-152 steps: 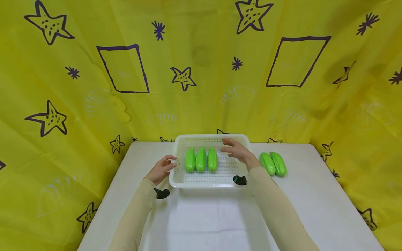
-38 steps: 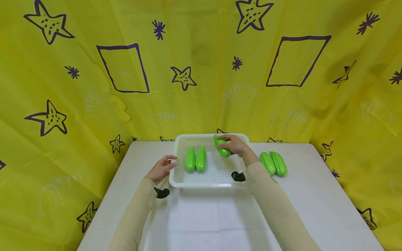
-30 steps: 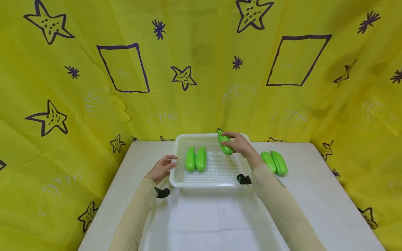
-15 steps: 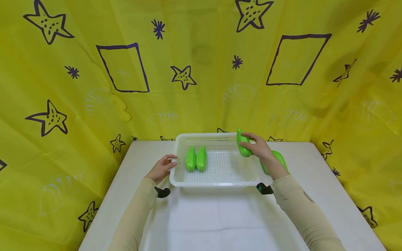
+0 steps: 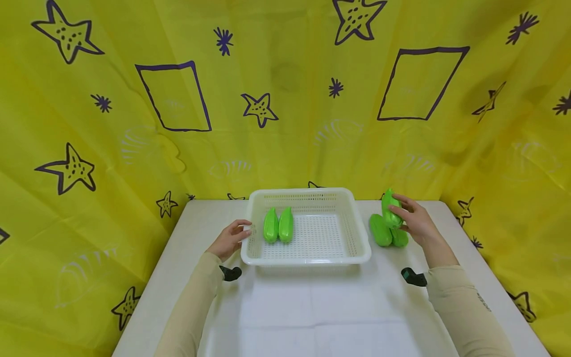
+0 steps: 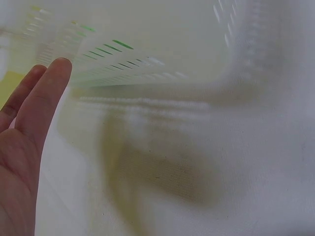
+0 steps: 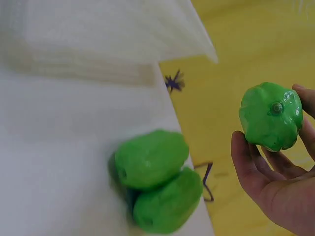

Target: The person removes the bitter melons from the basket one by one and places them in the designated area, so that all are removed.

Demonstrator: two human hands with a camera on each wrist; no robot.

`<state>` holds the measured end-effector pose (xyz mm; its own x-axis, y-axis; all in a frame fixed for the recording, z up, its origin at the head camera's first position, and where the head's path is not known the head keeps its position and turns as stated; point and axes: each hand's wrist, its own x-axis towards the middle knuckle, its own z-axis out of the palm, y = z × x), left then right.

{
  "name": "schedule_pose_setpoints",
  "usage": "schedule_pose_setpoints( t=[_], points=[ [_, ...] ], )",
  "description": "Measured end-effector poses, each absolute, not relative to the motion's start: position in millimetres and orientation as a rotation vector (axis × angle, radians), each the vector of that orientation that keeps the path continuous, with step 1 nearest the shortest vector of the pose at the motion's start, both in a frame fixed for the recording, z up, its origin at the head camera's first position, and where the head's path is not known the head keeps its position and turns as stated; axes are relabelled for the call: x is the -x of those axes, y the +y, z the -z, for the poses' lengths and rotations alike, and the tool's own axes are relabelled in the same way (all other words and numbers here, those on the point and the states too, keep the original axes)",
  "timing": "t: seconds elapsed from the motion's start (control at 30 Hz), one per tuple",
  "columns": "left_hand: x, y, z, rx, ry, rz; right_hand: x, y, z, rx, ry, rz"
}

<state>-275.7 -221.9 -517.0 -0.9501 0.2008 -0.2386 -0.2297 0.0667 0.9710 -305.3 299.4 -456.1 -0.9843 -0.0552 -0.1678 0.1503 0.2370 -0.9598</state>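
My right hand holds a glossy green ridged gourd between thumb and fingers, its narrow end up. In the right wrist view the lobed blunt end of this gourd faces the camera. Below it, two similar gourds lie side by side on the table, one partly hidden by the held one. My left hand is at the left rim of a white perforated plastic basket, fingers fairly straight against its side. Two more green gourds lie side by side in the left part of the basket.
The white table ends at a yellow curtain with starfish drawings, which stands behind it and along both sides. A dark wrist-camera piece sticks out at the right wrist, another dark piece at the left.
The right hand took the rightmost of three gourds from the basket, lifted it over the right rim and carried it right, above the two on the table. The left hand stayed at the rim.
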Motion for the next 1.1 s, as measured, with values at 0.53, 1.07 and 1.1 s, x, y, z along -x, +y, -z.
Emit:
schedule_pose_setpoints(
  t=[0.53,1.07,1.1],
  points=[
    [275.4,-221.1,515.8,0.041,2.038,-1.949,303.6,375.5,493.2,-0.141,2.559,1.774],
    [276.6,-221.2,517.6,0.057,2.046,-1.936,303.9,389.4,519.7,-0.102,2.584,1.525],
    [276.6,-221.2,517.1,0.058,2.046,-1.936,304.3,388.9,520.5,-0.091,2.589,1.516]
  ],
)
